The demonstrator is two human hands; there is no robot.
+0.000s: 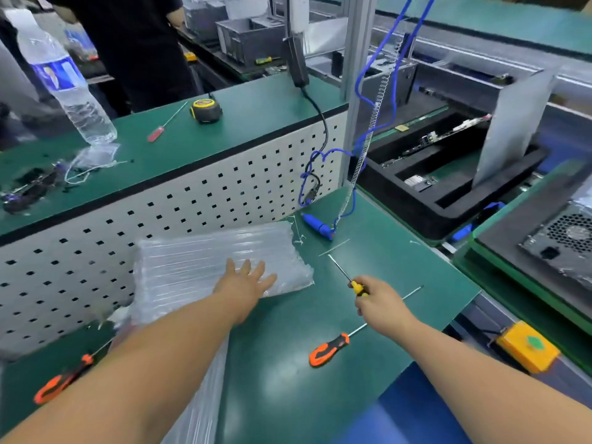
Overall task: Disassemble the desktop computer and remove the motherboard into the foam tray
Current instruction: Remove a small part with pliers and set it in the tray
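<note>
On the green table [288, 363], the left hand [246, 280] lies flat with fingers spread on a clear air-cushion sheet [205, 261], its grip open. The right hand [379, 302] has its grip closed around the yellow handle of a slim screwdriver [347, 278], shaft pointing away. An orange-handled screwdriver [330, 349] lies just beside the right wrist. Well to the right, the black foam tray [426, 206] holds circuit boards [445, 136], with a computer case [557, 238] near it.
</note>
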